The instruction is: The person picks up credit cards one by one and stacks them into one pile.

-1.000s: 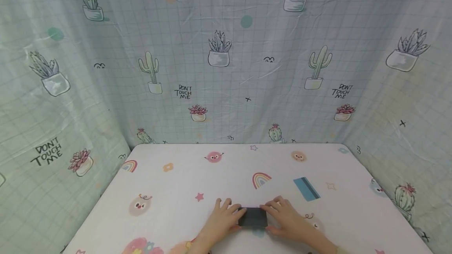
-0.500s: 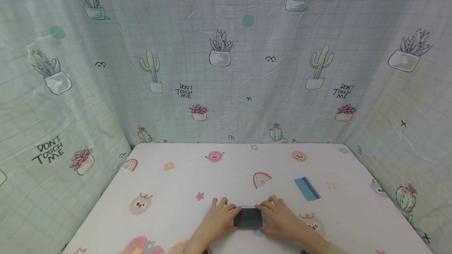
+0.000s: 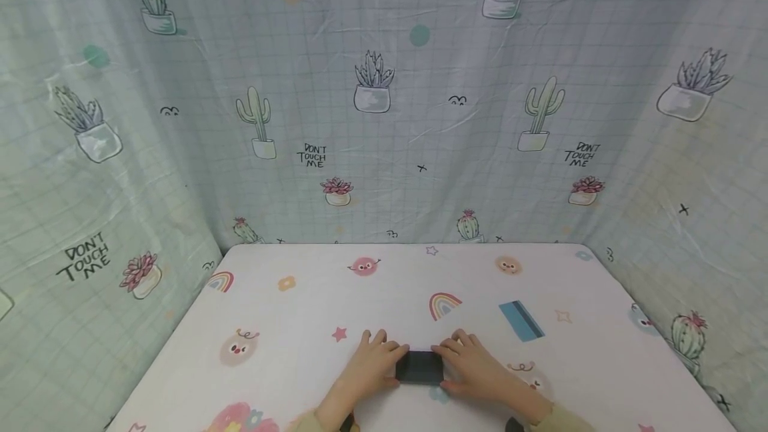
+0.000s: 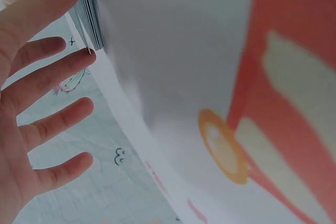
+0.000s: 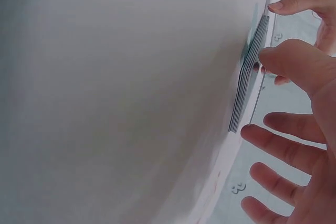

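A dark rectangular card [image 3: 419,368] lies before me near the table's front, between both hands. Both wrist views show a stack of thin cards [image 4: 93,24] edge-on, with the top card [image 5: 256,98] slightly apart from the pile along its far side. My left hand [image 3: 373,367] pinches the top card's left end between thumb and forefinger. At the right end, my right hand [image 3: 474,367] pinches it the same way. The other fingers of both hands are spread and off the card. The stack's underside is hidden.
A blue card [image 3: 522,321] with a dark stripe lies flat, farther back to the right. The white table [image 3: 396,292] carries printed rainbows, stars and faces. A cactus-print curtain [image 3: 384,139] encloses the back and sides.
Both hands and the dark card between them have shifted a little to the left, mostly in the first half second. The blue card stays where it was.
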Motion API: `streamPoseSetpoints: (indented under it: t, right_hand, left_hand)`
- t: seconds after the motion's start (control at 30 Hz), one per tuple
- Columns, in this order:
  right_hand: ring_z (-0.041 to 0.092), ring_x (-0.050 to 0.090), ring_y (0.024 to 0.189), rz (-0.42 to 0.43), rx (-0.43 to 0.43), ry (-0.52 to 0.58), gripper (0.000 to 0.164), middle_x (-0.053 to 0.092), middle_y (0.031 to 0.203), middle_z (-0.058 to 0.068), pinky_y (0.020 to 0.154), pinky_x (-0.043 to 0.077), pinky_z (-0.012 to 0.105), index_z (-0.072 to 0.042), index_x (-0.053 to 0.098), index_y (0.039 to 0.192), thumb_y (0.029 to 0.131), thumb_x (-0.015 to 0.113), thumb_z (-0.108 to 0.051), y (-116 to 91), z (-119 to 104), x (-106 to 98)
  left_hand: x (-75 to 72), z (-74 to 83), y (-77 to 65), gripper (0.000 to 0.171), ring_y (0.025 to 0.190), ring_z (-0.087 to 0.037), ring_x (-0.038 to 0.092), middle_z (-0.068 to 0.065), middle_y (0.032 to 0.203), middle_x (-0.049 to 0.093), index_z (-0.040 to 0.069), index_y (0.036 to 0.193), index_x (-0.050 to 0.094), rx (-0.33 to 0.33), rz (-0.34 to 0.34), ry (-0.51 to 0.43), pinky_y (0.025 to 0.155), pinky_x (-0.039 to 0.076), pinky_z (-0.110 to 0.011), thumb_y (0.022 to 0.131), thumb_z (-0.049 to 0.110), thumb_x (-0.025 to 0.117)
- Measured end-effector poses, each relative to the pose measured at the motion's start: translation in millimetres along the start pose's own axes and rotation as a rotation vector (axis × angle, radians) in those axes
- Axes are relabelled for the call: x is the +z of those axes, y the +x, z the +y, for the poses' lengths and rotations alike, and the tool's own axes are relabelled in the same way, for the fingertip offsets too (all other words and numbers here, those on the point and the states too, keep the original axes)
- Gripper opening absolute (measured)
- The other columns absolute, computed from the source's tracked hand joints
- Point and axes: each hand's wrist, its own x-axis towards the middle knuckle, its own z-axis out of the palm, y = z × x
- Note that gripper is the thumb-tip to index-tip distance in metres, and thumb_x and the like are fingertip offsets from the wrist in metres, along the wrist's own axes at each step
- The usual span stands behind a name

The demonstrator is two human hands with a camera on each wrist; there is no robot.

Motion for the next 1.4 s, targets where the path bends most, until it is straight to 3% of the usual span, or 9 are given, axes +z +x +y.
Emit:
streamPoseSetpoints:
  t: [0.27, 0.83, 1.23, 1.4]
  right_hand:
    - [0.011, 0.038, 0.097, -0.061, 0.04, 0.016, 0.058, 0.054, 0.11, -0.006, 0.08, 0.038, 0.033, -0.018, 0.049, 0.124, 0.076, 0.061, -0.048, 3, 3, 0]
    - [0.012, 0.039, 0.098, -0.063, 0.02, 0.019, 0.055, 0.052, 0.109, -0.006, 0.082, 0.039, 0.037, -0.018, 0.049, 0.124, 0.078, 0.06, -0.045, 4, 5, 1]
    - [0.013, 0.04, 0.098, -0.067, 0.008, 0.014, 0.055, 0.053, 0.108, -0.006, 0.08, 0.038, 0.035, -0.017, 0.05, 0.123, 0.076, 0.062, -0.043, 3, 4, -1]
    - [0.012, 0.04, 0.098, -0.059, 0.003, 0.01, 0.055, 0.053, 0.108, -0.006, 0.08, 0.038, 0.035, -0.018, 0.05, 0.123, 0.076, 0.062, -0.043, 3, 4, -1]
  left_hand:
    - [0.5, -2.0, 4.1, 0.056, 0.091, -0.012, 0.045, 0.008, 0.102, 0.063, 0.024, 0.117, 0.056, 0.01, 0.011, 0.001, 0.083, 0.038, -0.041, 0.067, 0.04, 0.073]
    - [4.3, -3.2, 7.8, 0.05, 0.092, -0.012, 0.046, 0.009, 0.101, 0.062, 0.026, 0.114, 0.058, 0.033, -0.006, 0.013, 0.084, 0.04, -0.043, 0.067, 0.04, 0.073]
    - [10.0, -2.6, 5.0, 0.048, 0.087, -0.012, 0.045, 0.008, 0.095, 0.061, 0.025, 0.11, 0.059, 0.089, 0.056, 0.048, 0.079, 0.041, -0.04, 0.067, 0.041, 0.073]
    - [8.8, -2.5, 5.8, 0.047, 0.087, -0.012, 0.044, 0.008, 0.096, 0.061, 0.025, 0.111, 0.059, 0.085, 0.049, 0.047, 0.079, 0.041, -0.041, 0.068, 0.04, 0.072]
